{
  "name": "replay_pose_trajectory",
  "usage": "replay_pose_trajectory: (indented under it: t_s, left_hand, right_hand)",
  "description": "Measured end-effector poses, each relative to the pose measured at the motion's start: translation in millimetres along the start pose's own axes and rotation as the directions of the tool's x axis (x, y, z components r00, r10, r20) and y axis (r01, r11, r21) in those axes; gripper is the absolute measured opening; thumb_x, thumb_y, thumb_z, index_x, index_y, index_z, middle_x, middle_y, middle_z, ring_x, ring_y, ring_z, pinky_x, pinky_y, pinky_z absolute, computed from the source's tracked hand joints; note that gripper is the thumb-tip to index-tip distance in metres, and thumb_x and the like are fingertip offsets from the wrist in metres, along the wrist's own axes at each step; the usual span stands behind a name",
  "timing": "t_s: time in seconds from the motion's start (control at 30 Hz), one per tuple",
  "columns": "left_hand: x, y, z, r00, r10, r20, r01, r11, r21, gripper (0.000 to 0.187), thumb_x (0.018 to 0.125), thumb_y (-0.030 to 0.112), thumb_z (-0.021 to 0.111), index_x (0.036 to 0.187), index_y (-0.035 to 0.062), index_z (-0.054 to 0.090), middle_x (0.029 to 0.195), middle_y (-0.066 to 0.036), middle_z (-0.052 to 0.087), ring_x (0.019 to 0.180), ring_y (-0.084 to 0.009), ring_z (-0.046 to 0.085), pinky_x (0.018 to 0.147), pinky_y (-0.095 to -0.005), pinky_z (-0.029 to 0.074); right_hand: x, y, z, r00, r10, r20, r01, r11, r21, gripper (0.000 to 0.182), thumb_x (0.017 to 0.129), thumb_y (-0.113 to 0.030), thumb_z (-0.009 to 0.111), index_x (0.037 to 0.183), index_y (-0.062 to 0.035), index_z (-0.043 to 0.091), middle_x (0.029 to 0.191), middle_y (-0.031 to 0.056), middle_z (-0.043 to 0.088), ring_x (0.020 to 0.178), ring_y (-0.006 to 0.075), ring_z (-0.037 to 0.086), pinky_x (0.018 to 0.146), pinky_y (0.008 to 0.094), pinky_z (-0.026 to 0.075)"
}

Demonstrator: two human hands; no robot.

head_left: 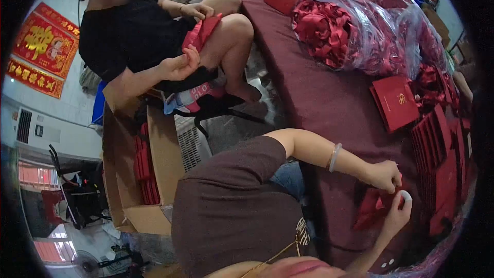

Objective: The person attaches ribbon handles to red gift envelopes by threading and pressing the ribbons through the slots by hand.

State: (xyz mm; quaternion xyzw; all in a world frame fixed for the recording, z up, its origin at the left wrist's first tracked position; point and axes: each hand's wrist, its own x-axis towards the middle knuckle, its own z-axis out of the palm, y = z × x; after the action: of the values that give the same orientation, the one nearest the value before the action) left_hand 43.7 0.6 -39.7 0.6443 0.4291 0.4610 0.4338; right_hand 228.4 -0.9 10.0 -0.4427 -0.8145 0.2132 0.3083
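A small red gift bag (368, 209) lies on the dark red tablecloth at my front, partly covered by my hands. My left hand (383, 176), below a wrist with bracelets, is closed in a pinch at the bag's upper end. My right hand (397, 217) faces it, fingers bent together on the red ribbon (381, 203) of the bag, with a white wrap (406, 196) round one fingertip. The fingers of both hands almost meet, and what exactly lies between them is partly hidden. Beside them stand several red gift bags (431, 139) in a row.
Another person (126, 36) sits across, both hands on a red folded piece (201, 32). Clear plastic sacks of red ribbon bows (324, 31) lie on the table (319, 103). A red bag with gold print (395, 102) stands nearby. An open cardboard box (120, 175) holds flat red bags.
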Motion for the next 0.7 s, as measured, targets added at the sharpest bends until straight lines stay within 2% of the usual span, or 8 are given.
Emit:
replay_pose_trajectory:
  t_s: [0.07, 0.17, 0.43, 0.5, 0.53, 0.6, 0.63, 0.7]
  left_hand:
    - [0, -1, 2, 0.999, -0.049, 0.021, 0.049, 0.998, -0.029, 0.031, 0.062, 0.009, 0.066, 0.091, -0.0016, 0.068, 0.073, -0.014, 0.066, 0.067, -0.0215, 0.065, 0.063, -0.0335, 0.05]
    - [-5, 7, 1, 0.991, 0.111, -0.074, -0.11, 0.994, 0.011, 0.025, 0.062, 0.006, 0.064, 0.086, -0.0001, 0.067, 0.071, -0.014, 0.065, 0.065, -0.0231, 0.065, 0.061, -0.0342, 0.049]
    - [-8, 13, -3, 0.989, 0.148, -0.007, -0.147, 0.987, 0.058, 0.028, 0.072, 0.011, 0.064, 0.098, -0.0005, 0.066, 0.082, -0.015, 0.068, 0.072, -0.0201, 0.066, 0.067, -0.0321, 0.05]
    - [-9, 42, -23, 0.926, -0.338, 0.167, 0.377, 0.84, -0.39, 0.027, 0.079, 0.012, 0.064, 0.103, -0.0003, 0.068, 0.082, -0.007, 0.069, 0.072, -0.0107, 0.061, 0.068, -0.0281, 0.05]
    - [-4, 28, -20, 0.943, -0.265, 0.201, 0.331, 0.809, -0.485, 0.027, 0.081, 0.012, 0.065, 0.105, -0.0011, 0.067, 0.088, -0.007, 0.069, 0.076, -0.0117, 0.062, 0.071, -0.0274, 0.051]
    - [-5, 26, -31, 0.941, -0.182, 0.285, 0.245, 0.947, -0.208, 0.033, 0.083, 0.013, 0.063, 0.112, -0.003, 0.062, 0.09, -0.008, 0.068, 0.081, -0.0109, 0.061, 0.074, -0.028, 0.05]
    - [-5, 25, -30, 0.97, 0.002, 0.244, -0.006, 1.0, 0.014, 0.034, 0.081, 0.012, 0.063, 0.111, -0.0039, 0.06, 0.087, -0.012, 0.067, 0.082, -0.0098, 0.06, 0.073, -0.0281, 0.049]
    - [-10, 23, -23, 0.982, -0.027, 0.188, -0.004, 0.987, 0.163, 0.027, 0.081, 0.01, 0.059, 0.105, -0.002, 0.061, 0.082, -0.017, 0.065, 0.077, -0.0104, 0.06, 0.07, -0.0294, 0.049]
  right_hand:
    - [0, -1, 0, 0.999, -0.046, -0.01, 0.047, 0.998, 0.05, 0.015, 0.089, -0.011, 0.059, 0.098, 0.0018, 0.06, 0.092, 0.0124, 0.063, 0.086, 0.0212, 0.06, 0.078, 0.0307, 0.047]
    - [-1, -3, 0, 0.995, -0.096, -0.034, 0.1, 0.989, 0.113, 0.015, 0.09, -0.011, 0.059, 0.098, 0.0018, 0.06, 0.092, 0.0123, 0.063, 0.085, 0.021, 0.06, 0.078, 0.0307, 0.047]
    - [-1, -13, 6, 0.996, -0.06, -0.06, 0.062, 0.997, 0.042, 0.015, 0.09, -0.011, 0.059, 0.098, 0.0017, 0.06, 0.091, 0.0122, 0.063, 0.085, 0.0205, 0.06, 0.078, 0.0306, 0.047]
    - [3, -24, 1, 0.996, 0.089, -0.031, -0.087, 0.995, 0.045, 0.014, 0.09, -0.011, 0.058, 0.098, 0.001, 0.06, 0.091, 0.0108, 0.064, 0.084, 0.0187, 0.06, 0.078, 0.0302, 0.047]
    - [4, -15, -1, 0.998, 0.062, -0.024, -0.058, 0.99, 0.131, 0.014, 0.09, -0.011, 0.059, 0.097, 0.0006, 0.061, 0.09, 0.0091, 0.064, 0.084, 0.016, 0.059, 0.079, 0.0287, 0.046]
    - [4, -18, -1, 0.988, 0.153, 0.011, -0.153, 0.972, 0.179, 0.013, 0.088, -0.011, 0.061, 0.095, -0.0005, 0.063, 0.09, 0.0079, 0.065, 0.085, 0.0138, 0.059, 0.08, 0.0261, 0.046]
    - [2, -16, 3, 0.995, 0.1, -0.011, -0.095, 0.973, 0.212, 0.013, 0.088, -0.01, 0.062, 0.096, 0.0, 0.063, 0.088, 0.0024, 0.063, 0.084, 0.0083, 0.055, 0.079, 0.0233, 0.044]
    - [2, -28, 3, 0.981, 0.196, -0.003, -0.192, 0.961, 0.197, 0.015, 0.084, -0.014, 0.065, 0.095, -0.0033, 0.064, 0.086, 0.0103, 0.066, 0.082, 0.0155, 0.062, 0.077, 0.0276, 0.047]
